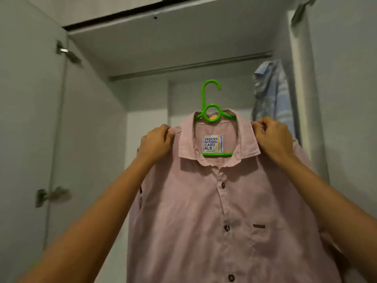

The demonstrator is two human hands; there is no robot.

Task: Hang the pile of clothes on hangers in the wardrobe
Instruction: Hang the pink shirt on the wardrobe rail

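Left hand [156, 140] and right hand [273, 137] pinch the shoulders of a pink shirt [204, 221] on a green hanger [211, 103], below the rail [189, 67].

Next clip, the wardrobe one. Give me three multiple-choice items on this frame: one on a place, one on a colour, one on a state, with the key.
1. Where in the wardrobe does the blue shirt hang?
A) at the left side
B) in the middle
C) at the right side

2. What colour is the hanger inside the pink shirt?
A) white
B) green
C) black

3. How does the hanger's hook stand to the rail?
A) below it, not hooked on
B) hooked over it
C) lifted above it

Key:
1 C, it hangs by the right wall.
2 B, hook and bar are bright green.
3 A, the hook shows short of the rail, while the left hand and right hand grip the shirt's shoulders.
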